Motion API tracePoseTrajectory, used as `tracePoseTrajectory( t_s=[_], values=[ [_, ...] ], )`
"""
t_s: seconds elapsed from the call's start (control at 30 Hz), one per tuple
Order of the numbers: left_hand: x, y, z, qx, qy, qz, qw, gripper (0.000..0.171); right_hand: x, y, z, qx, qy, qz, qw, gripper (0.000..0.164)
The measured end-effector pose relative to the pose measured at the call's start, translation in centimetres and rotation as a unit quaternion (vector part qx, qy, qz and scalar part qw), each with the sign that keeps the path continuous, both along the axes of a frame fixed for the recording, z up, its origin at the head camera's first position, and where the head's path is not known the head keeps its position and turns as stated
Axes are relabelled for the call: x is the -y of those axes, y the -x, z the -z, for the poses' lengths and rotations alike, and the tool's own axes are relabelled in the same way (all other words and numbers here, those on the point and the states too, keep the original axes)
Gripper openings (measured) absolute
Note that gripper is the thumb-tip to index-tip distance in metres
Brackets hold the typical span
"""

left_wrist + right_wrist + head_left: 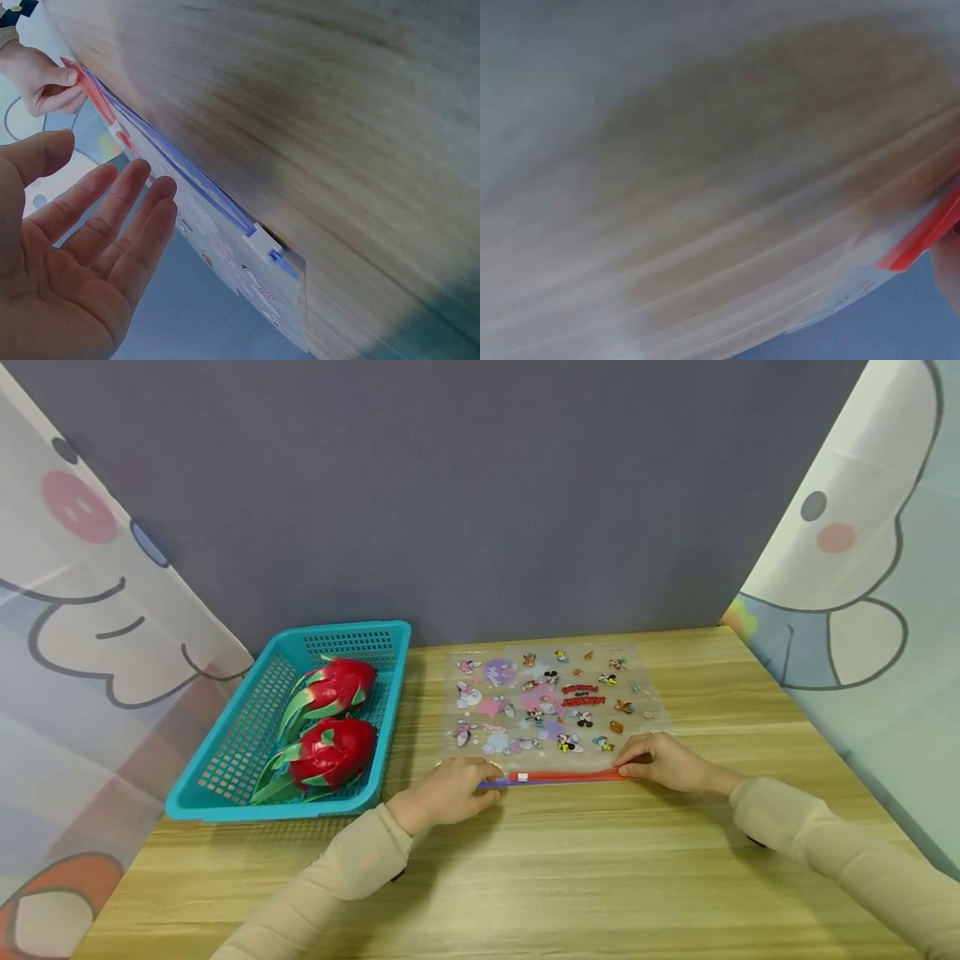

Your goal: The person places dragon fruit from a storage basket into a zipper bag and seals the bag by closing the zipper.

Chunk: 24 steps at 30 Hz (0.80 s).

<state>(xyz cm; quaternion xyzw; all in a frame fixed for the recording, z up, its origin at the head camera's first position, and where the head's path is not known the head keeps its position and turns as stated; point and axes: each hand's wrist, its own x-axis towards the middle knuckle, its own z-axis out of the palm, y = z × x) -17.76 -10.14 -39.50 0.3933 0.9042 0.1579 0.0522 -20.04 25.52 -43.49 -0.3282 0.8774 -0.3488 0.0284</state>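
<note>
Clear printed zipper bags (652,693) lie overlapped on the wooden table, cartoon figures across them. One has a red zip strip (573,775) with a white slider (522,777); beneath it shows a purple zip strip (195,172), whose white slider (262,241) sits near its end. My right hand (671,762) pinches the right end of the red strip between thumb and fingers. At the strips' left part, my left hand (452,791) has its fingers extended and loosely spread beside the bags, palm bare in the left wrist view.
A turquoise plastic basket (401,693) stands on the left of the table. Inside it lie two red toy dragon fruits (339,682) with green leaves. A grey panel (480,502) rises behind the table, with cartoon-printed cloths (862,643) on both sides.
</note>
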Motion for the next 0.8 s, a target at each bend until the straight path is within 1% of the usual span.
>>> tracePoseTrajectory(
  t_s=[0.13,0.4,0.53,0.63,0.7,0.8],
  values=[
    [0.0,0.0,0.0,-0.002,0.0,0.001,1.0,0.028,0.2,0.1,-0.1,0.004,-0.019,0.003,1.0,0.008],
    [0.0,0.0,-0.2,0.001,0.004,-0.005,1.0,0.027,0.7,0.1,-0.6,0.011,-0.028,0.01,1.0,0.006],
    [0.0,0.0,-0.2,0.008,0.006,-0.009,0.9999,0.029,0.9,0.2,-1.3,0.028,-0.033,0.024,0.999,0.004],
    [0.1,0.0,-0.3,0.02,-0.003,-0.015,0.9997,0.03,1.1,0.3,-2.0,0.038,-0.036,0.035,0.998,0.004],
    [0.1,0.1,-0.4,0.024,-0.014,-0.019,0.9994,0.03,1.4,0.3,-2.5,0.035,-0.036,0.043,0.998,0.004],
    [0.2,0.3,-0.6,0.035,-0.033,-0.036,0.9982,0.031,1.8,0.3,-3.2,0.027,-0.032,0.056,0.998,0.005]
  ],
)
